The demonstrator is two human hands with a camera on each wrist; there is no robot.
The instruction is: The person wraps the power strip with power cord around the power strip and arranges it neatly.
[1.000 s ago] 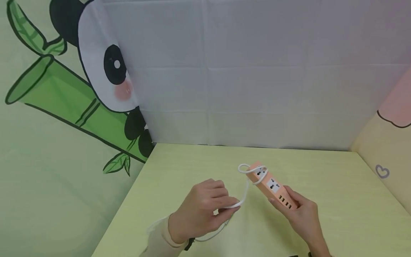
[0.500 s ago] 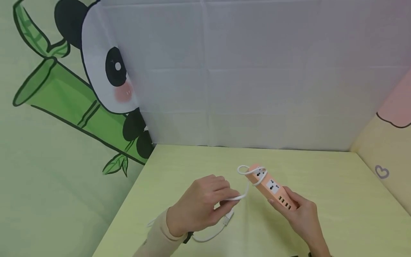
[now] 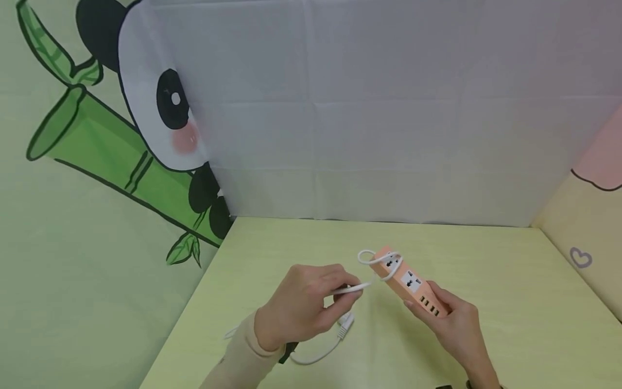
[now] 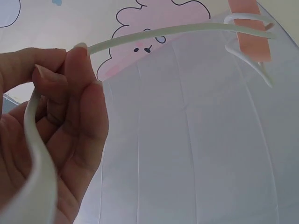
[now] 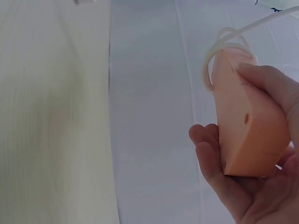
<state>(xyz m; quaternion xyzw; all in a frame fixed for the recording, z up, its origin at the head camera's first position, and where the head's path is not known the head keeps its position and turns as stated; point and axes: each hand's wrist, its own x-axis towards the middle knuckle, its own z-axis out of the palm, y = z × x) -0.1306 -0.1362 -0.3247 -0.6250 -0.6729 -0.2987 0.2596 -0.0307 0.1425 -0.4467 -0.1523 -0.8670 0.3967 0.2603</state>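
Pinching a white cord (image 4: 173, 31) in the left hand (image 3: 308, 308); gripping a peach power strip (image 3: 413, 281), looped at one end by the cord, in the right hand (image 3: 451, 325). Holding both above a yellow counter (image 3: 291, 243), before a creased greyish backdrop (image 3: 379, 119), between a green panda-and-bamboo wall (image 3: 73, 270) and a cream wall (image 3: 583, 227).

The camera on my head looks forward and down from above my left hand (image 3: 308, 308) and right hand (image 3: 452, 324), farther off than the others. Each wrist camera looks from close in, palm side, past my fingers (image 4: 93, 116) toward the pale sheet (image 4: 154, 149). All three views share the peach power strip (image 3: 413, 282), beyond my left fingers, within my right.
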